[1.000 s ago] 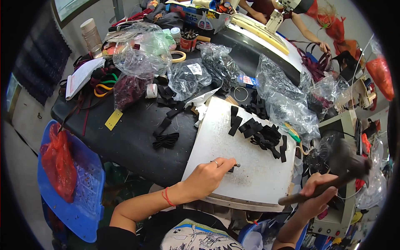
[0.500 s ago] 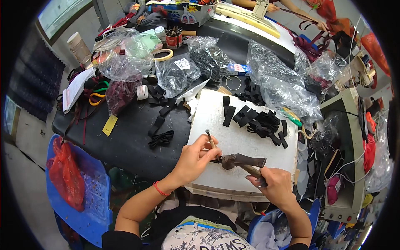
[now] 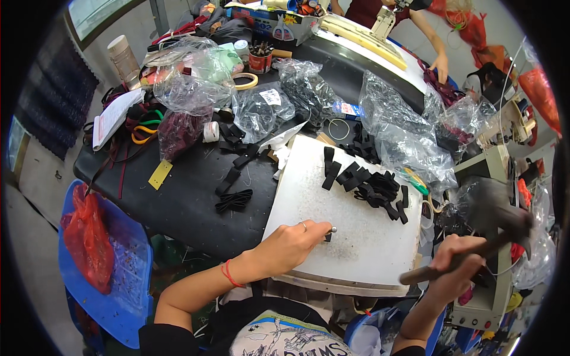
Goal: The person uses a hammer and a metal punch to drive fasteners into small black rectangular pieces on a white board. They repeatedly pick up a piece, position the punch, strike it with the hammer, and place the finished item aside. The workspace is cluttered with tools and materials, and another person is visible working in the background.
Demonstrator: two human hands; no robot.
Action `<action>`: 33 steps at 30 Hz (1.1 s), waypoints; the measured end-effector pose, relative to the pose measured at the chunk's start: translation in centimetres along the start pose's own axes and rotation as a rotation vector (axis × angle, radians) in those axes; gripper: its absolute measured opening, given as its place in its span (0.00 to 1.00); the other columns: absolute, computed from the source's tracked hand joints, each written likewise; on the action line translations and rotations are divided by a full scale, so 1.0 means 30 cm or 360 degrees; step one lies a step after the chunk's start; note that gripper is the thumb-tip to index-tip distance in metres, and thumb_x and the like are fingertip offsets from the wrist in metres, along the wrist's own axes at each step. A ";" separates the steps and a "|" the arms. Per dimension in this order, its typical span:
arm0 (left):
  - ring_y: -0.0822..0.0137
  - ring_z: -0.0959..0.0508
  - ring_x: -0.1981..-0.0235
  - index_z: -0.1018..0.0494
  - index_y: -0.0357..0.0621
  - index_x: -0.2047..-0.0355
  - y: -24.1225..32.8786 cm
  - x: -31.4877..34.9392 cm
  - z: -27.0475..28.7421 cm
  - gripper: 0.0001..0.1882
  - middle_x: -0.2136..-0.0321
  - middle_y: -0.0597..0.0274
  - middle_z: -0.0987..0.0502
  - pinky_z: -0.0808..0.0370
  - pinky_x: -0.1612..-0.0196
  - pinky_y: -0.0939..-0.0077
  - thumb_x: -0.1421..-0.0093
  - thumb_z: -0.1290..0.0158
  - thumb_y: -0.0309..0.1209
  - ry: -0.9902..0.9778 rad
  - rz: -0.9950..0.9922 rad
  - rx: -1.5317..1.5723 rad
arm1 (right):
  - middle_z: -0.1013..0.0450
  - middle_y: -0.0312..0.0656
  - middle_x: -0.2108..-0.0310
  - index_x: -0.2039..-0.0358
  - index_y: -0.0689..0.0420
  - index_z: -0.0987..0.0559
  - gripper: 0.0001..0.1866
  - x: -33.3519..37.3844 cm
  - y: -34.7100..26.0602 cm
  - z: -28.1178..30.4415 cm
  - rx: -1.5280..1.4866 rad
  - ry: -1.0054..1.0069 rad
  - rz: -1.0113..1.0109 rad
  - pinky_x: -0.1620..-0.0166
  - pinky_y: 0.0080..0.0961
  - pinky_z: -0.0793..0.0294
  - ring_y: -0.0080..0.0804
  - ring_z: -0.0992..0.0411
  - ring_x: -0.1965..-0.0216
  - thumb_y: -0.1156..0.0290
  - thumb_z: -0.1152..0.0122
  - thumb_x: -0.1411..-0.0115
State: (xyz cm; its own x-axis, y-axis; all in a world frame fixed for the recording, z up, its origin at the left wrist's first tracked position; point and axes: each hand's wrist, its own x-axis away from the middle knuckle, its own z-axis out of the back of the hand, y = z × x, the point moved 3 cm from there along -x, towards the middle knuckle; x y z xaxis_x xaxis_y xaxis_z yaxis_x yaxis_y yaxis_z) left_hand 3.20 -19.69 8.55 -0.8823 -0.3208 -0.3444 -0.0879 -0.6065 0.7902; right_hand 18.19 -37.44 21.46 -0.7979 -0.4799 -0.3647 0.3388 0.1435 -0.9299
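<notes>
My left hand point(image 3: 291, 244) rests low over the white board point(image 3: 303, 204), its fingers closed around a short metal punch point(image 3: 334, 229). Only the round top of the punch shows, pointing up. A bit of black strap point(image 3: 328, 238) peeks out beneath those fingers; the rest is hidden. Raised off the board's right side, my right hand point(image 3: 456, 267) grips a hammer point(image 3: 424, 274) by its wooden handle, and the hammer's head is smeared by motion. Black strap pieces point(image 3: 377, 188) lie in a loose pile on the far part of the board.
Clear plastic bags point(image 3: 409, 142) crowd the table's far side. Green-handled scissors point(image 3: 417, 185) lie at the board's right edge. A bundle of black strap point(image 3: 233, 201) is on the black table point(image 3: 178, 202). A blue chair point(image 3: 127, 261) stands left. Another person's hand point(image 3: 440, 65) works at far right.
My right hand has swung the hammer up and right, away from the punch. My left hand has turned over and moved slightly right and down, setting the punch upright on the board.
</notes>
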 end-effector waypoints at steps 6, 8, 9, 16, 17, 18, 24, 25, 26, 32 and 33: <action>0.51 0.21 0.71 0.32 0.36 0.58 -0.046 0.009 0.003 0.12 0.71 0.50 0.24 0.24 0.72 0.66 0.41 0.46 0.24 0.0238 0.0101 -0.0017 | 0.35 0.43 0.86 0.81 0.57 0.29 0.19 0.000 0.162 -0.083 0.1661 -0.0984 0.0644 0.80 0.35 0.40 0.43 0.36 0.85 0.64 0.25 0.55; 0.54 0.20 0.73 0.33 0.35 0.58 -0.069 -0.003 -0.003 0.12 0.72 0.53 0.25 0.25 0.72 0.67 0.41 0.46 0.23 0.0329 0.0457 0.0608 | 0.34 0.41 0.86 0.78 0.55 0.26 0.17 0.045 0.198 -0.003 0.1819 -0.0946 0.0551 0.79 0.37 0.37 0.41 0.32 0.83 0.59 0.27 0.54; 0.55 0.20 0.73 0.33 0.35 0.58 -0.076 -0.007 0.000 0.12 0.73 0.55 0.25 0.25 0.72 0.68 0.41 0.46 0.23 0.0373 0.0630 0.0911 | 0.34 0.41 0.85 0.78 0.55 0.26 0.17 0.078 0.219 0.042 0.1829 -0.0839 0.0528 0.78 0.36 0.37 0.41 0.33 0.82 0.59 0.26 0.55; 0.54 0.26 0.61 0.30 0.40 0.59 -0.032 0.032 0.038 0.14 0.63 0.55 0.27 0.29 0.58 0.63 0.46 0.43 0.23 -0.0101 0.0186 -0.0097 | 0.33 0.40 0.79 0.75 0.56 0.27 0.21 0.211 0.306 0.232 0.2247 -0.0314 0.0500 0.72 0.36 0.36 0.41 0.35 0.74 0.60 0.23 0.61; 0.52 0.26 0.61 0.29 0.41 0.59 -0.040 0.047 0.036 0.14 0.64 0.55 0.27 0.29 0.58 0.63 0.47 0.42 0.23 -0.0158 0.0193 -0.0131 | 0.33 0.39 0.79 0.74 0.56 0.26 0.22 0.217 0.319 0.238 0.2268 -0.0283 0.0479 0.71 0.36 0.36 0.41 0.35 0.73 0.60 0.22 0.62; 0.52 0.26 0.62 0.29 0.41 0.60 -0.042 0.063 0.055 0.14 0.64 0.55 0.27 0.29 0.58 0.62 0.48 0.41 0.23 -0.0035 0.0205 -0.0219 | 0.30 0.40 0.74 0.72 0.56 0.25 0.22 0.215 0.327 0.236 0.2221 -0.0324 0.0349 0.68 0.37 0.35 0.43 0.34 0.70 0.61 0.22 0.62; 0.57 0.25 0.63 0.26 0.41 0.66 -0.139 0.179 0.275 0.12 0.64 0.56 0.26 0.27 0.60 0.66 0.50 0.37 0.26 0.0576 0.0640 -0.0703 | 0.27 0.45 0.66 0.64 0.58 0.24 0.23 0.161 0.299 0.134 0.1667 -0.0364 0.0337 0.62 0.38 0.32 0.46 0.32 0.64 0.65 0.24 0.59; 0.57 0.25 0.63 0.25 0.40 0.66 -0.161 0.188 0.300 0.12 0.63 0.56 0.26 0.27 0.60 0.68 0.51 0.36 0.27 0.0578 0.0639 -0.0667 | 0.27 0.45 0.66 0.63 0.58 0.24 0.23 0.144 0.297 0.093 0.1592 -0.0420 0.0403 0.62 0.38 0.32 0.46 0.32 0.64 0.65 0.24 0.59; 0.57 0.25 0.62 0.25 0.40 0.66 -0.180 0.190 0.318 0.13 0.64 0.56 0.26 0.27 0.59 0.68 0.51 0.36 0.28 0.0648 0.0678 -0.0556 | 0.29 0.45 0.64 0.61 0.58 0.24 0.24 0.140 0.320 0.053 0.1532 -0.0518 0.0383 0.60 0.36 0.33 0.44 0.32 0.63 0.63 0.25 0.57; 0.59 0.27 0.70 0.24 0.38 0.68 -0.342 0.142 0.401 0.11 0.73 0.57 0.26 0.30 0.65 0.67 0.45 0.40 0.34 0.0498 0.0800 -0.0539 | 0.30 0.44 0.62 0.59 0.59 0.24 0.25 0.049 0.354 -0.110 0.1857 -0.0978 0.0527 0.57 0.34 0.35 0.40 0.33 0.60 0.58 0.27 0.53; 0.60 0.27 0.72 0.24 0.38 0.69 -0.368 0.143 0.396 0.10 0.75 0.58 0.26 0.31 0.66 0.68 0.45 0.40 0.33 0.0313 0.0887 -0.0388 | 0.30 0.44 0.62 0.59 0.59 0.24 0.25 0.041 0.357 -0.103 0.1863 -0.0915 0.0596 0.57 0.34 0.35 0.40 0.33 0.60 0.58 0.28 0.53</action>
State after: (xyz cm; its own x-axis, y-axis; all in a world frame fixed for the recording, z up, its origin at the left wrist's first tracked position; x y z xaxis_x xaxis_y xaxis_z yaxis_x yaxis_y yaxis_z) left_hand -5.09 -5.75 4.38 -0.6620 -0.7492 -0.0198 0.4877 -0.4507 0.7476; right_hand 19.30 -33.81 10.90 -0.3434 -0.9065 -0.2457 0.9392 -0.3316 -0.0893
